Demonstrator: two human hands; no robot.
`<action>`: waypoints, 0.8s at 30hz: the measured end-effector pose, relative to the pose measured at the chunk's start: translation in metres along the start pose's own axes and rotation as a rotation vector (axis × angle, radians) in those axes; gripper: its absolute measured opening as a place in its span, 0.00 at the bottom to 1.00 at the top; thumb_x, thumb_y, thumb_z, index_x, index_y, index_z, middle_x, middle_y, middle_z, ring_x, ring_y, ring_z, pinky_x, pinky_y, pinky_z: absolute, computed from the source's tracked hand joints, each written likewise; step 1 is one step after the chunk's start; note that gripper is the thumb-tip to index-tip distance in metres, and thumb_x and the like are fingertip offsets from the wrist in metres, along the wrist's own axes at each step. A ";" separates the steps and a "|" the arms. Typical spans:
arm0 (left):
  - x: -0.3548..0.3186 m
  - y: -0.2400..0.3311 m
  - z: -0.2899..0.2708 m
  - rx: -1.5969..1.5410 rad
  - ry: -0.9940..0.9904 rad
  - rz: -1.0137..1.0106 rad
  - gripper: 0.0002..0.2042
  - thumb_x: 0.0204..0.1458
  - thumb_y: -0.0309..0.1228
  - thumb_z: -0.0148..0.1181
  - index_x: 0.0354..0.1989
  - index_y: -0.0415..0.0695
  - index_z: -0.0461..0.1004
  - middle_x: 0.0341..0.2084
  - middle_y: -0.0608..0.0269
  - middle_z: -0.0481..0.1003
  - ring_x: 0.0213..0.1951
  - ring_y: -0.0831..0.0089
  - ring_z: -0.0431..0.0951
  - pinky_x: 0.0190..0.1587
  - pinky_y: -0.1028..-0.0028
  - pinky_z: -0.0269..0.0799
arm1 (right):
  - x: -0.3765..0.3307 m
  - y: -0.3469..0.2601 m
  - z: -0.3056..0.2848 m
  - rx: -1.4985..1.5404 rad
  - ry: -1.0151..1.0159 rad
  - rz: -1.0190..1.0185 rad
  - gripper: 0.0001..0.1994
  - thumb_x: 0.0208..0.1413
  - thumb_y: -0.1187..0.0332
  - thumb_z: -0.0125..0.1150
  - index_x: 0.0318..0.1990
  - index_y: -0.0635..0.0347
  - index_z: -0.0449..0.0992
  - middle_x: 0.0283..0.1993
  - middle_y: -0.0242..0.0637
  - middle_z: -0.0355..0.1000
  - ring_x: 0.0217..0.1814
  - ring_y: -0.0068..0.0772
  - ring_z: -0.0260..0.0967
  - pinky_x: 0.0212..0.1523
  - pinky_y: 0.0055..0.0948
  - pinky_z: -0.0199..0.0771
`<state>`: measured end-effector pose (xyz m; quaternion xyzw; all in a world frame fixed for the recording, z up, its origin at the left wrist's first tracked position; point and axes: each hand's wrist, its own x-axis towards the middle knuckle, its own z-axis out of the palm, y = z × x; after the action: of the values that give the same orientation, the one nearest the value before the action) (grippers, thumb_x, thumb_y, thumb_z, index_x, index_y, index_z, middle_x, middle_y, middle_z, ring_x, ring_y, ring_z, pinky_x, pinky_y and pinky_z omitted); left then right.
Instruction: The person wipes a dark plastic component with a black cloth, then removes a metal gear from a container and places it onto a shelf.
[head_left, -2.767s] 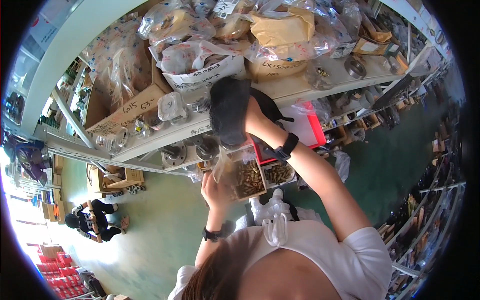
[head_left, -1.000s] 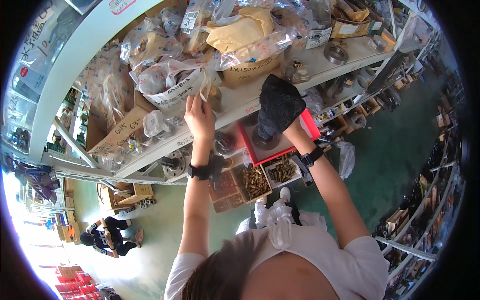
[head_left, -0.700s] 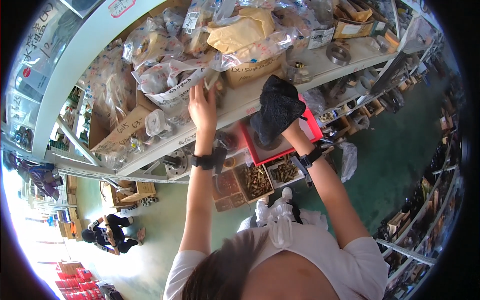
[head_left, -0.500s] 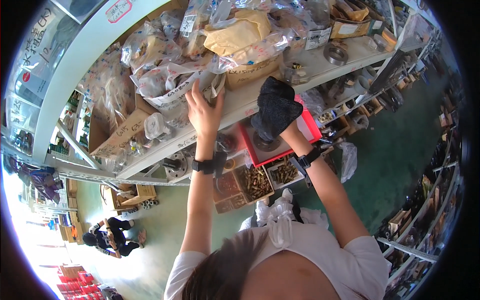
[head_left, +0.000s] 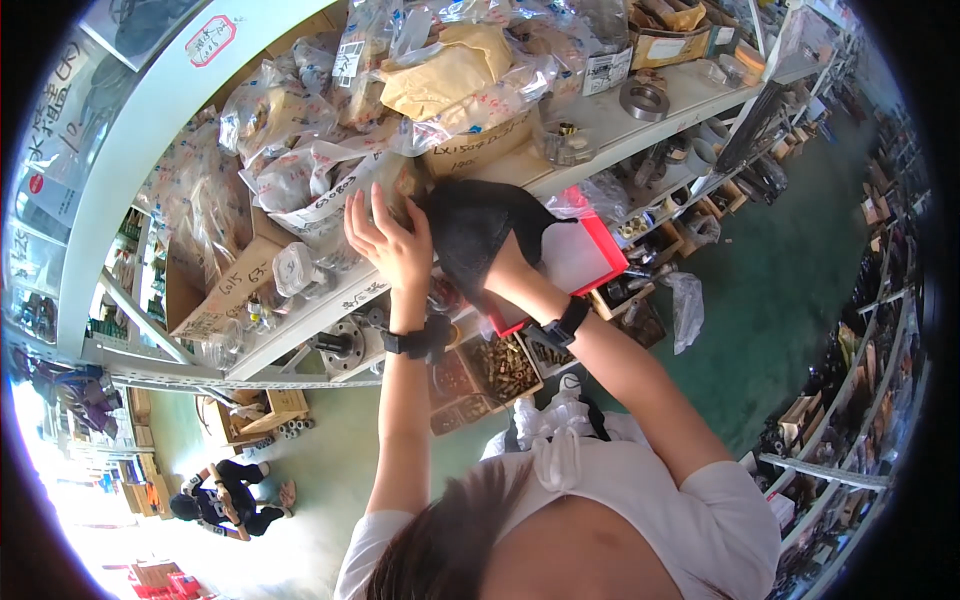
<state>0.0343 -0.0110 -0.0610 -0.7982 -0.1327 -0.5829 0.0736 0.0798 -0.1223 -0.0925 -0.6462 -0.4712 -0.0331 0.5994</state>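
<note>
My left hand (head_left: 390, 243) is open, its fingers spread against the front of a box of plastic-wrapped parts (head_left: 315, 195) on the shelf. Bunched in my right hand (head_left: 513, 268) is a black cloth (head_left: 485, 215), which covers most of the fingers. The cloth lies close beside my left hand, in front of a brown cardboard box (head_left: 485, 148). Below it, a red-rimmed tray (head_left: 612, 250) shows in part, the rest being behind the cloth and my right wrist.
The shelf (head_left: 600, 150) holds a metal ring (head_left: 644, 100), a clear container of small parts (head_left: 566, 145) and bagged stock. Beneath are a bin of brass fittings (head_left: 502, 368) and a flanged part (head_left: 342, 343). A person (head_left: 225, 500) sits at lower left. More racks line the right.
My right hand has brought the black cloth leftward, from over the red tray to beside my left hand. My left hand has shifted slightly down the box front.
</note>
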 end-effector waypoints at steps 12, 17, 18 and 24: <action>-0.047 0.012 -0.029 -0.419 -0.062 0.204 0.23 0.38 0.21 0.58 0.47 0.34 0.63 0.48 0.43 0.59 0.52 0.48 0.58 0.54 0.51 0.52 | 0.025 -0.006 -0.052 -1.169 0.077 -0.160 0.05 0.33 0.66 0.53 0.17 0.57 0.69 0.22 0.41 0.66 0.27 0.38 0.66 0.28 0.33 0.64; -0.088 0.028 -0.044 -0.530 -0.190 0.051 0.23 0.38 0.21 0.57 0.47 0.35 0.64 0.47 0.43 0.60 0.51 0.47 0.59 0.54 0.54 0.54 | 0.020 0.002 -0.014 -0.982 0.013 -0.303 0.06 0.37 0.66 0.51 0.23 0.56 0.72 0.27 0.39 0.69 0.31 0.35 0.68 0.33 0.30 0.68; -0.095 0.024 -0.049 -0.522 -0.221 0.016 0.23 0.38 0.20 0.57 0.47 0.34 0.64 0.47 0.43 0.60 0.51 0.47 0.59 0.54 0.54 0.54 | 0.020 -0.007 -0.003 -0.959 -0.023 -0.324 0.07 0.37 0.65 0.51 0.24 0.55 0.72 0.28 0.39 0.70 0.32 0.34 0.69 0.34 0.29 0.68; -0.103 0.035 -0.060 -0.532 -0.255 -0.020 0.21 0.38 0.18 0.56 0.46 0.36 0.65 0.46 0.45 0.61 0.50 0.47 0.60 0.53 0.55 0.57 | 0.021 -0.008 -0.022 -0.921 -0.028 -0.308 0.11 0.41 0.63 0.50 0.32 0.57 0.72 0.33 0.38 0.71 0.37 0.36 0.69 0.38 0.30 0.68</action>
<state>-0.0395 -0.0735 -0.1387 -0.8549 0.0087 -0.4931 -0.1612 0.0981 -0.1295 -0.0677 -0.7673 -0.5060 -0.3178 0.2328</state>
